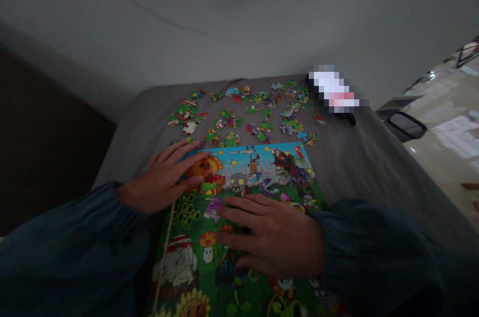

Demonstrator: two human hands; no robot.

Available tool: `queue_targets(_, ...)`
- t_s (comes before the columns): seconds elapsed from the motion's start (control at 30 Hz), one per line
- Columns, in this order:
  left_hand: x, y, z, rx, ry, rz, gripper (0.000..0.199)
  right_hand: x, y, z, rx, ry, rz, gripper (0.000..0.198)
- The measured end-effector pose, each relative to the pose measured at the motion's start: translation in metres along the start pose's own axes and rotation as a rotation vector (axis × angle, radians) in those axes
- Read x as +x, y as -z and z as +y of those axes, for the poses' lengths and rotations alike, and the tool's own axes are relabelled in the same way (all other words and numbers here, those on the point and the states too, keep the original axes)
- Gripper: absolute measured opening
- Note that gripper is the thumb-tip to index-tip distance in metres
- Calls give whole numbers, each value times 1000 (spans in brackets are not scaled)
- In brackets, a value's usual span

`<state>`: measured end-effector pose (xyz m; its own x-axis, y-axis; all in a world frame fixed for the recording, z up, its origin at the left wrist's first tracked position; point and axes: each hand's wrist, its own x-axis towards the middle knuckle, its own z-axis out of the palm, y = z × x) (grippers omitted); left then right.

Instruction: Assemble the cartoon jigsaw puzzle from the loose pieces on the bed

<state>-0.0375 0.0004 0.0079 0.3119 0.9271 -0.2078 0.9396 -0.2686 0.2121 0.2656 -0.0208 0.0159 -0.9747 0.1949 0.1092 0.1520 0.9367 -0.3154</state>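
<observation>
A colourful cartoon picture board, printed with plants and zombies, lies flat in front of me. My left hand rests at its upper left corner, fingers stretched over the pumpkin picture. Across the middle of the board lies my right hand, palm down with its fingers spread. Neither hand grips anything that shows. Beyond the board's far edge many loose jigsaw pieces are scattered in small clusters. A pale piece stands out among those at the left.
The grey cloth surface under the board ends at a pale wall. A phone-like device with a bright, pixelated screen sits at the back right. Past the right edge, a dark-framed oval object shows near a shiny floor.
</observation>
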Motion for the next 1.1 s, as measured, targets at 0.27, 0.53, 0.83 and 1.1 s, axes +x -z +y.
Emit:
queue_targets(0.27,-4,-2,-5,2,-44,19,72,-2,-6,4,26,-15,43,45)
queue_targets(0.53,-5,-5,-10,-14,-55,53,64,-1,-9,5,-4,2,73,45)
queue_targets(0.83,5,-10,-12,-80,-80,145,59,1,26,10,-47,-6,202,43)
queue_targets(1.1,23,-7,-3,-100,28,264,53,12,58,104,-39,-206,349,33)
